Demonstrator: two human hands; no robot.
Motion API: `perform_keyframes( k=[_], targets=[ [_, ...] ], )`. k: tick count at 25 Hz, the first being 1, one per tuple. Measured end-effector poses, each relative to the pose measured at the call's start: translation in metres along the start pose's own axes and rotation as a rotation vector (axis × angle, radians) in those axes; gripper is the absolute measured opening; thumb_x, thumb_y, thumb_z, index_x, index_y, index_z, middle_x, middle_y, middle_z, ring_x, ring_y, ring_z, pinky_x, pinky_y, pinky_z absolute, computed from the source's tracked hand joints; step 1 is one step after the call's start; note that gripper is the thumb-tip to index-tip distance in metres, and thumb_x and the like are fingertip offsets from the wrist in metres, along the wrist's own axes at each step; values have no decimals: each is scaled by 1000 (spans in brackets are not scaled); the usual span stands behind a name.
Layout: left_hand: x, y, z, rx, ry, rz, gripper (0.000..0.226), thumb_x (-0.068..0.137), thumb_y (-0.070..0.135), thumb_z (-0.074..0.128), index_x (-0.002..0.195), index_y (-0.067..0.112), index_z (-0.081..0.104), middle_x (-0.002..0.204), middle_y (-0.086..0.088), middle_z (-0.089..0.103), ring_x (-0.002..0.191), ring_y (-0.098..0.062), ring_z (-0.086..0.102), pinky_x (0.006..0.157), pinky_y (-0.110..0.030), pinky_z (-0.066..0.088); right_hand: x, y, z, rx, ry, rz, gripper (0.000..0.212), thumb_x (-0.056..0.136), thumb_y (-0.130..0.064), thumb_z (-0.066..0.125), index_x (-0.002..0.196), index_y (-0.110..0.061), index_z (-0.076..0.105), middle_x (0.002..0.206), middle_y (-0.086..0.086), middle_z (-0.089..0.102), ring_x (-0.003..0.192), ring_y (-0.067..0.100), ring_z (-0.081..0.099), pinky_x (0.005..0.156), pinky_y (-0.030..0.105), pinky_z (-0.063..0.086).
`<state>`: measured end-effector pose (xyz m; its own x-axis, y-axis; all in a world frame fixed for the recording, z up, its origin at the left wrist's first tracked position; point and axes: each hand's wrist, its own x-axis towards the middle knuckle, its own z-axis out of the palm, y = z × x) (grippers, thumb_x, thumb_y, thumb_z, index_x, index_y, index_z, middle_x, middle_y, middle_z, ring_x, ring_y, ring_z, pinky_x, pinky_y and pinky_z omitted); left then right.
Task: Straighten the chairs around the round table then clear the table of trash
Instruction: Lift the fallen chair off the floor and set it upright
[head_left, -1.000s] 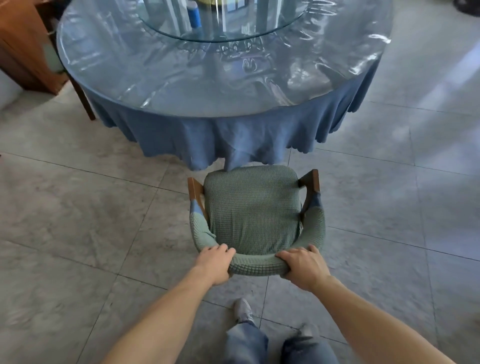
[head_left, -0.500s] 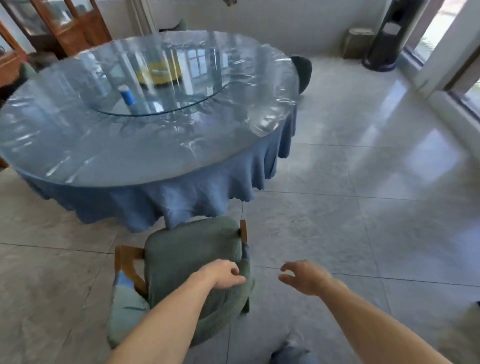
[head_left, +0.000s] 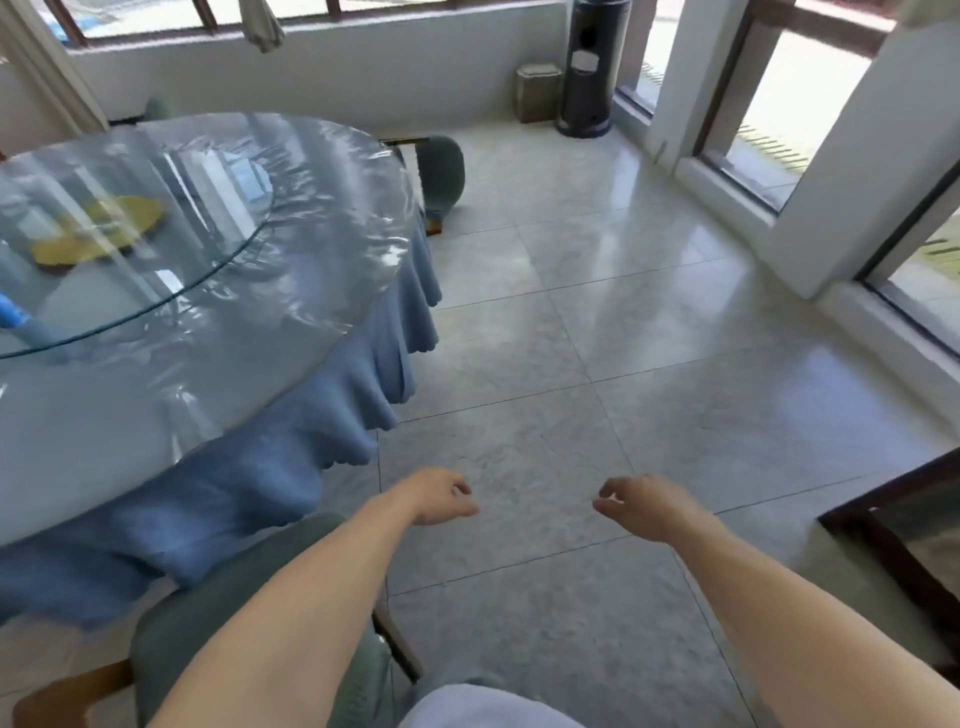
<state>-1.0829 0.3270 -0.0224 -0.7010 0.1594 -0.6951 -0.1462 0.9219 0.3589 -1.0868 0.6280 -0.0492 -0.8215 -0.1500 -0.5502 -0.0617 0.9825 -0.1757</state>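
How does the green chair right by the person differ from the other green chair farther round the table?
The near chair sits at the frame's bottom, partly hidden by the left arm; the far chair stands beyond the round table, looking smaller and mostly unobstructed. Both have green covers and wooden frames.

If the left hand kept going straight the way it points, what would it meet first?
Probably nothing nearby: the left hand points over bare floor, right of the tablecloth. Depth is unclear.
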Motion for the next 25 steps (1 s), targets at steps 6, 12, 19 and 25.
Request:
perform_keyframes(
  k=[6,12,19,25],
  targets=[
    [65,22,-40,8,-14,26,51,90,46,58,133,20,56,132,1,59,116,-18,57,94,-29,44,49,15,-32,28,-11,32,45,97,-57,40,128,-29,56,126,0,64,113,22,60,82,33,47],
    [147,4,-116,-85,10,15,51,89,46,59,134,21,57,132,3,59,117,-17,56,91,-26,42,153,-7,-101,-17,-11,16,43,98,-55,39,128,-29,57,126,0,64,111,21,61,76,29,42],
    [230,-12,-231,-121,54,22,55,87,53,56,136,26,54,137,6,55,119,-17,55,99,-32,44,273,-58,-183,22,54,-62,41,98,-54,41,127,-31,59,126,-4,64,112,20,60,87,34,50],
    [291,-7,-309,-156,150,73,58,83,54,61,135,30,53,141,7,53,126,-14,50,105,-33,41,357,-75,-246,-5,131,-138,42,97,-56,42,129,-33,56,130,-7,60,115,18,58,90,35,49]
  ],
)
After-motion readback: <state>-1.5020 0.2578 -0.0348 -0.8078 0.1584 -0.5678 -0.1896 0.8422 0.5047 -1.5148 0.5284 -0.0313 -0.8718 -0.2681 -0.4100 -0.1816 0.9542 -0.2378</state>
